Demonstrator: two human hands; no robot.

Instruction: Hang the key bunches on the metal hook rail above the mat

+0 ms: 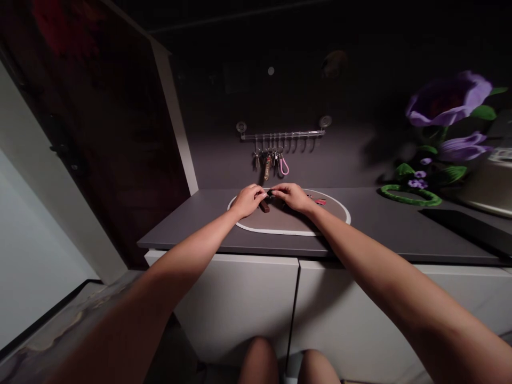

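Both hands meet over an oval brown mat with a white rim (276, 232) on the counter. My left hand (248, 200) is closed, thumb and fingers pinched together at a keychain whose dark brown fob (264, 206) shows just below the fingertips. Close beside it, my right hand (295, 196) pinches a small black piece (269, 193), which looks like a key head. Fingers hide most of what lies between the hands. Right of my right hand, a small red item (320, 202) rests on the mat.
On the wall behind, a clear hook rail (284, 135) carries several keys, a brown tag (268, 167) and a pink loop (284, 166). Purple flowers (450, 101) with a green ring base (410, 196) stand right. A dark door (100, 122) is left; white cabinets (240, 298) are below.
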